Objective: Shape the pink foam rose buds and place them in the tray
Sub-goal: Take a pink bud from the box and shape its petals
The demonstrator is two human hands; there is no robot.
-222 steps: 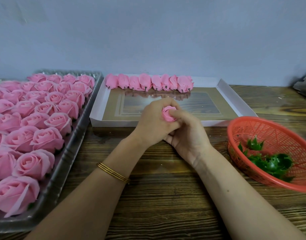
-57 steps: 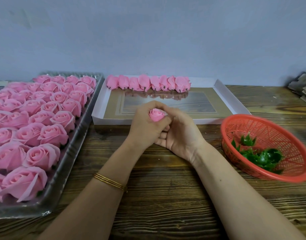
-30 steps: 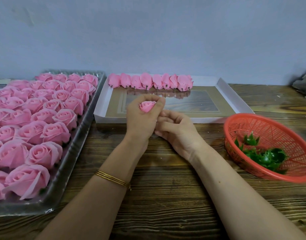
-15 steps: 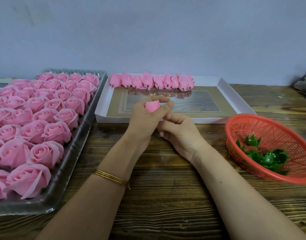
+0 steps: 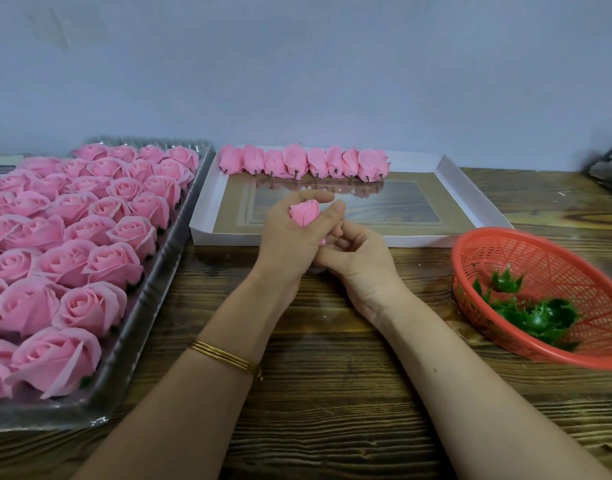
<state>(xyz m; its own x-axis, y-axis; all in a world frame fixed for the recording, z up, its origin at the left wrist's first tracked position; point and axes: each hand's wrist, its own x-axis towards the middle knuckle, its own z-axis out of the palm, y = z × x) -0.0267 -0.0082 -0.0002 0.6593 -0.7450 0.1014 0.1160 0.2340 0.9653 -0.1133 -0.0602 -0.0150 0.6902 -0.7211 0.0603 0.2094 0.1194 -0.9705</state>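
Nearest us, gold bangles (image 5: 228,356) ring our left wrist above the wooden table (image 5: 332,393). Our left hand (image 5: 287,244) grips one pink rose bud (image 5: 305,213) upright, just before the near wall of the white tray (image 5: 418,240). Our right hand (image 5: 363,265) curls beneath; whether it pinches the base, we cannot tell. The red basket (image 5: 539,258) of green leaf pieces (image 5: 533,313) and the plastic tray (image 5: 148,317) of open roses (image 5: 90,265) are cut off. Finished buds (image 5: 297,162) line the white tray's far wall.

No lettering, label, brand or number can be read anywhere on the table (image 5: 332,393). A pale card (image 5: 1,160) at the far left edge carries a dark band, too blurred to read.
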